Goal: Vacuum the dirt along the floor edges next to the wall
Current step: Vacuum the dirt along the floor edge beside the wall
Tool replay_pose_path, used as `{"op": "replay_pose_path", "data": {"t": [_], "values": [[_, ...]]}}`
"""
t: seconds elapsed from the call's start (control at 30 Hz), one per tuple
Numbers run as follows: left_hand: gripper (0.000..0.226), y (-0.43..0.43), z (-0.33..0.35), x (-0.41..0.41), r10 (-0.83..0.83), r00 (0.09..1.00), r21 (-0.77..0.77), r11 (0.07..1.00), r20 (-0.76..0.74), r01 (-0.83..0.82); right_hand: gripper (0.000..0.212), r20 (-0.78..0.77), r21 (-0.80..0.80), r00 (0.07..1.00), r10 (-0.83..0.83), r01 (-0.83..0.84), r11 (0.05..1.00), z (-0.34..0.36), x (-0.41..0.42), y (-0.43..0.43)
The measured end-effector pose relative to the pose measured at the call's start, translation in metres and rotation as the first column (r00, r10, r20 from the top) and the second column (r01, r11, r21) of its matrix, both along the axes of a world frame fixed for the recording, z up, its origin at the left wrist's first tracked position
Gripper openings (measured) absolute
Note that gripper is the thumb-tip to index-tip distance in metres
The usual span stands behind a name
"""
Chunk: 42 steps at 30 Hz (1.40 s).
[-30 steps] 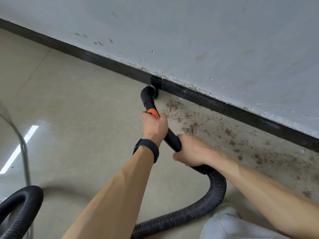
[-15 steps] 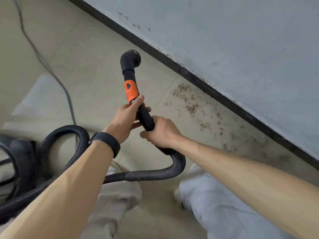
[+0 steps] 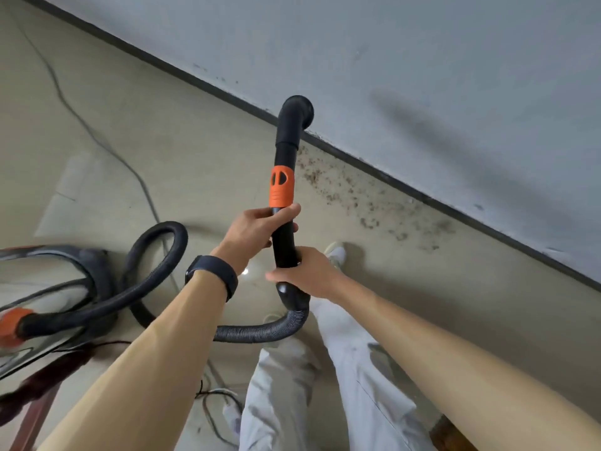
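Just beyond my left hand [image 3: 257, 229], past the orange collar [image 3: 281, 187], the black wand [image 3: 286, 148] runs up to its bent nozzle [image 3: 297, 109]. The nozzle points at the wall [image 3: 422, 76] about where the dark skirting [image 3: 422, 196] meets it; whether its mouth touches anything I cannot tell. My left hand is clenched round the wand right under the collar, thumb across the top, so I can steer the tip. My right hand [image 3: 309, 271] grasps the lower end just behind it, where the rigid tube bends into the ribbed hose [image 3: 260, 332], and takes the weight and the hose's pull. The two hands sit close together, which gives me fine control of a long tube. The dirt [image 3: 357, 196] lies on the floor [image 3: 162, 141] beyond my right hand and off to its right, a brown scatter hugging the skirting and thinning farther along. The nozzle seems raised at the left end of that strip, so I judge most of the edge is not yet cleaned. The next move calls for lowering the mouth and drawing it rightward along the skirting. The hose loops away left of my left hand toward the blurred vacuum body [image 3: 81, 271], with slack enough, I think, not to drag.
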<state>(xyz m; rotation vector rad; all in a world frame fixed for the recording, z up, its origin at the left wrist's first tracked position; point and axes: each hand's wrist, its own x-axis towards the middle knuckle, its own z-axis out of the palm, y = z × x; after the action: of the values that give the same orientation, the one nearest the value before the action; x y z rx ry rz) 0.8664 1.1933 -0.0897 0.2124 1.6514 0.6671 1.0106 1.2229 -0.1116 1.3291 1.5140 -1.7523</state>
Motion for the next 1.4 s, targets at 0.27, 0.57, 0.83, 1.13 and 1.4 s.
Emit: {"op": "replay_pose_path", "data": {"t": [0.27, 0.57, 0.83, 1.13, 1.4], "values": [[0.034, -0.031, 0.028, 0.053, -0.085, 0.992, 0.083, 0.992, -0.095, 0.093, 0.032, -0.096, 0.033, 0.709, -0.698, 0.704, 0.71, 0.04, 0.078, 0.036], [0.03, -0.069, 0.022, 0.089, -0.321, 0.941, -0.003, 0.947, -0.108, 0.322, 0.042, -0.187, 0.074, 0.807, -0.56, 0.58, 0.811, 0.051, 0.06, 0.053], [0.053, -0.054, 0.004, 0.141, -0.129, 0.948, -0.022, 0.992, -0.29, 0.128, 0.056, -0.238, 0.076, 0.911, -0.336, 0.362, 0.929, 0.034, 0.076, 0.08], [0.03, 0.02, -0.016, 0.18, 0.623, 0.779, 0.051, 0.783, -0.075, -0.62, 0.065, -0.185, -0.06, 0.948, 0.259, -0.274, 0.96, -0.026, 0.169, 0.112], [0.041, 0.053, -0.133, 0.165, 0.729, 0.674, -0.154, 0.657, -0.116, -0.738, 0.047, -0.137, -0.02, 0.949, 0.284, -0.289, 0.957, -0.13, 0.187, 0.102]]}}
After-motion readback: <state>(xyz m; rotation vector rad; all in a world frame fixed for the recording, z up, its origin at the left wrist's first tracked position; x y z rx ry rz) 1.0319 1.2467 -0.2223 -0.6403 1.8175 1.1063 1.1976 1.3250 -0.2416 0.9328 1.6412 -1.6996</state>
